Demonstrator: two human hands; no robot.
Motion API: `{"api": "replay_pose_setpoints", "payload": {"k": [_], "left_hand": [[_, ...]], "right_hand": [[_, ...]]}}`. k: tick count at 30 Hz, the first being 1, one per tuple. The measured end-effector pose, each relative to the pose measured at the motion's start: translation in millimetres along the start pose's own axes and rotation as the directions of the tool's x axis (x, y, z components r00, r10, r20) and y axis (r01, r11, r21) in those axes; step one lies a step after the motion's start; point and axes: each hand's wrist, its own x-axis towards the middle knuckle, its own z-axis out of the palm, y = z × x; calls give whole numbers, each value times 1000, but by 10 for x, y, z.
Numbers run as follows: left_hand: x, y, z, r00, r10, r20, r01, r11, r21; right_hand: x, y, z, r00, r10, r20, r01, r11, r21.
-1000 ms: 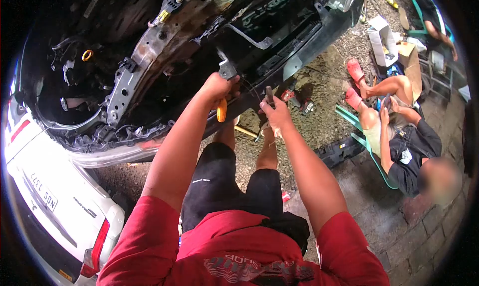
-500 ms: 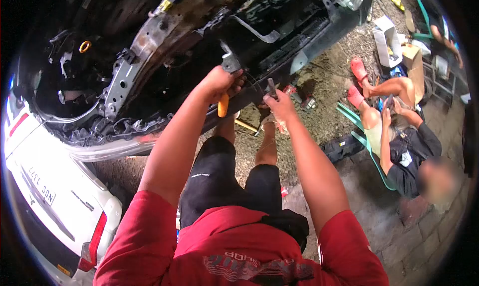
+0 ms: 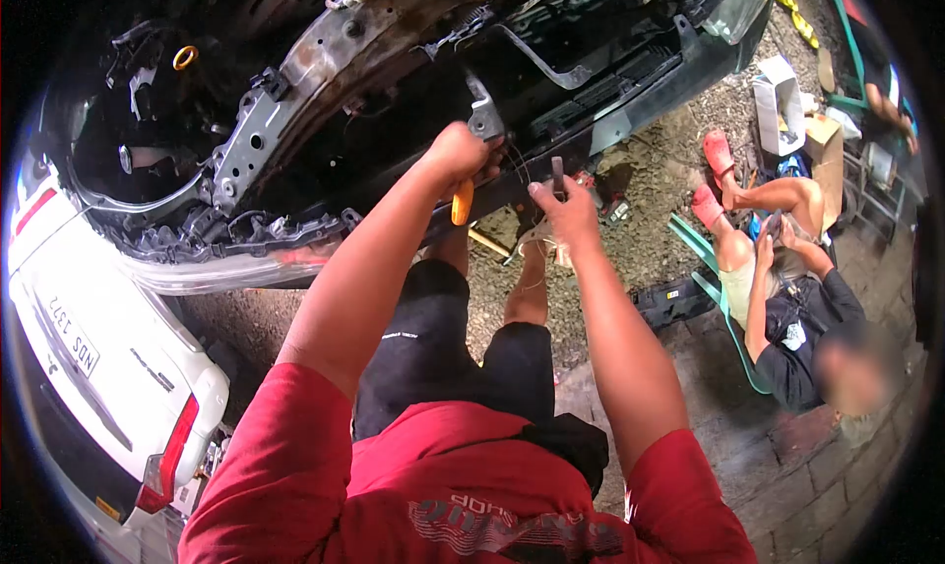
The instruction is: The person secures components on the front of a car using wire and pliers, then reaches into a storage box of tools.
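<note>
Over the edge of a dark car body (image 3: 630,113), the left hand (image 3: 465,156) is closed around an orange handle (image 3: 462,204), beside a grey bracket (image 3: 483,121); the right hand (image 3: 573,216) grips a slim dark tool (image 3: 558,173).

A white vehicle (image 3: 108,357) stands at near left as, at right, a person (image 3: 783,293) in a black shirt (image 3: 827,293) and red clogs (image 3: 707,208) sits on a green chair (image 3: 692,237) with a dark device (image 3: 773,223) in hand, a white box (image 3: 767,111), a brown carton (image 3: 828,165) and a yellow strip (image 3: 799,19) lying at far right.
</note>
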Motion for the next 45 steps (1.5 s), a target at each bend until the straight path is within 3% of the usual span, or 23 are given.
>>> {"api": "replay_pose_setpoints", "payload": {"k": [4, 6, 9, 16, 20, 22, 26, 33, 35, 38, 40, 42, 43, 44, 45], "left_hand": [[0, 1, -2, 1000, -13, 26, 12, 1000, 26], [-32, 13, 33, 1000, -10, -9, 9, 998, -62], [-76, 36, 26, 1000, 5, 3, -5, 999, -40], [-62, 11, 5, 999, 37, 15, -38, 996, 77], [-14, -4, 6, 999, 46, -3, -46, 997, 61], [20, -3, -32, 998, 62, 20, -64, 983, 173], [13, 17, -37, 999, 38, 23, -41, 987, 155], [65, -34, -59, 1000, 27, 14, -29, 987, 155], [-9, -30, -61, 999, 51, 3, -51, 990, 134], [-363, 30, -141, 999, -40, -33, 44, 991, 123], [-824, 88, -183, 981, 192, -41, -161, 906, 392], [-1194, 61, -177, 810, 582, 67, -499, 624, 601], [-1401, 147, -157, 789, 596, 147, -542, 563, 624], [-1595, 226, -96, 663, 707, 247, -617, 329, 715], [-1764, 375, -42, 723, 595, 351, -623, 342, 704]], "right_hand": [[42, 153, 40, 1000, -2, -14, 3, 999, 38], [8, 176, 39, 996, 35, 86, -60, 951, 302], [70, 187, 48, 994, 68, 86, -94, 935, 342], [167, 116, 10, 994, 113, 14, -114, 983, 146], [190, 52, 53, 972, 231, 54, -237, 945, 226], [172, -54, 51, 968, 247, 55, -253, 937, 243], [210, -53, 40, 956, 281, 81, -292, 925, 244], [162, -49, 73, 964, 263, 40, -264, 929, 259], [134, 12, 37, 986, 139, 92, -160, 941, 299], [-79, -100, -81, 976, 176, 126, -205, 940, 272], [-250, -234, -230, 982, 123, 145, -156, 956, 248], [-382, -269, -394, 969, 3, 247, -21, 997, 69], [-498, -444, -511, 946, 35, 321, -35, 999, -6], [-602, -633, -630, 949, 16, 315, -16, 1000, -3], [-731, -871, -751, 918, -37, 396, 97, 986, -135]]}}
